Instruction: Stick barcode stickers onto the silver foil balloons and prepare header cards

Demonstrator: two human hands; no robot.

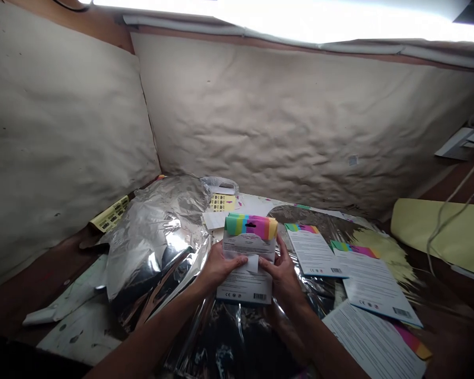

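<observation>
Carefully, both thumbs pinching the white slip against the card pack, left hand and right hand should keep edges square.

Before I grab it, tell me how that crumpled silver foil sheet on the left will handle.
The silver foil sheet is probably floppy, since it lies in deep creases. It looks thin, so likely light for its size. Its glossy surface may be slippery.

rainbow-topped card stack, upright, gripped at both sides
</observation>
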